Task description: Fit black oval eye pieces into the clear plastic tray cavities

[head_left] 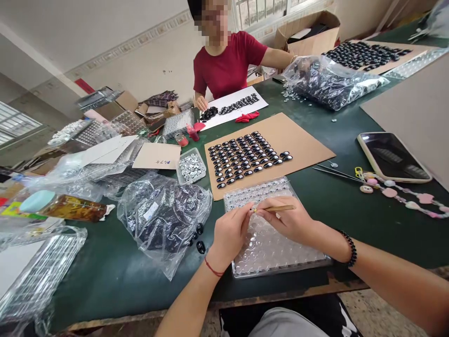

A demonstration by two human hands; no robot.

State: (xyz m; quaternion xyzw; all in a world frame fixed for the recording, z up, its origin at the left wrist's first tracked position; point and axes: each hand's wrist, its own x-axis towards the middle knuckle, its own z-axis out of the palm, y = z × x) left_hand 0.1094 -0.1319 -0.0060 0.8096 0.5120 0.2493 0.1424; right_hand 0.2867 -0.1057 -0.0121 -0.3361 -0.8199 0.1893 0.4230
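My left hand (228, 232) is closed in a pinch over the clear plastic tray (280, 256); whatever small piece it holds is too small to make out. Between the fingers of my right hand (291, 219) is a slim brown wooden-handled tool (283, 208), its tip meeting my left fingertips. Small silvery pieces fill the far rows of the tray's round pockets. Beyond it, rows of glossy black oval pieces (242, 159) lie on a brown board (301, 140). A clear bag (161, 220) of dark pieces lies left of my left hand, with a few loose black pieces (200, 247) beside it.
A box of silvery bits (191, 167), a bottle of brown liquid (75, 207) and stacked trays crowd the left. At right lie a phone (394, 157), tweezers (338, 173) and a beaded strap (417, 199). Across the table, a person in red (226, 65) reaches toward a large bag (333, 84).
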